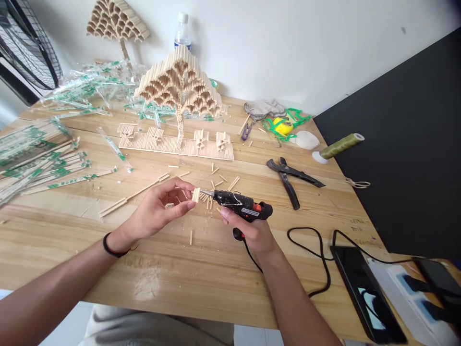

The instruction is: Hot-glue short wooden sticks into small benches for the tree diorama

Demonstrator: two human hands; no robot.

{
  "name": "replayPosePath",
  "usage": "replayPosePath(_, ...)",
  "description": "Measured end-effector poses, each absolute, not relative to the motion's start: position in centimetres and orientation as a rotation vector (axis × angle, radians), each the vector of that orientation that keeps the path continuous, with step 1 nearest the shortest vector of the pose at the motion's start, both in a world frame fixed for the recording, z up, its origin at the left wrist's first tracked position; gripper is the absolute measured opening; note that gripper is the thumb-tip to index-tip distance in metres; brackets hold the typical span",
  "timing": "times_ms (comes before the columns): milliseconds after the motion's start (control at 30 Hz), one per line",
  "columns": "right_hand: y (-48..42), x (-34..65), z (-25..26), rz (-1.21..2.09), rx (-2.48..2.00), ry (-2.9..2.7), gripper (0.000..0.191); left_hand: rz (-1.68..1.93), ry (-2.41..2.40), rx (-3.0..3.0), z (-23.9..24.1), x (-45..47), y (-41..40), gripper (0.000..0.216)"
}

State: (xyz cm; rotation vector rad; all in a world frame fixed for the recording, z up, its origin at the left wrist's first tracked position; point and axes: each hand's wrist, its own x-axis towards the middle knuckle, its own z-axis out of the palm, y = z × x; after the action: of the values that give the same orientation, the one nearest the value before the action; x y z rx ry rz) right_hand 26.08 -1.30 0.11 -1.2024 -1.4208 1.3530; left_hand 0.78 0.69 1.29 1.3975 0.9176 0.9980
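Note:
My left hand point(158, 209) pinches a small bundle of short wooden sticks point(196, 194) between thumb and fingertips, just above the wooden table point(180, 269). My right hand point(252, 230) grips a black hot glue gun point(241, 205), its metal nozzle touching the right side of the bundle. Several short cut stick pieces point(219, 182) lie loose on the table behind the hands. Further back stands a tree model built of sticks point(179, 86) on a stick base point(176, 144) with small stick pieces on it.
Black pliers point(288, 178) lie to the right. The glue gun's cord point(317, 259) runs to a power strip point(414, 293) beside a phone point(363, 293). Wrapped chopsticks point(39, 158) pile at the left. A thread spool point(338, 145), bottle point(182, 31), fan point(25, 43) and second tree point(117, 21) stand behind.

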Motion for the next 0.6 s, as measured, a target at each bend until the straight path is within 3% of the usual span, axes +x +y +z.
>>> replayPosePath(200,-1.2,25.8,0.2,1.313,-1.181,-1.400,0.025,0.993,0.928,1.398,1.5,0.9,0.7,0.029)
replayPosePath(600,0.3,26.8,-1.4,0.925,-1.435,-1.485,0.029,1.007,0.924,1.373,1.7,1.0,0.6,0.029)
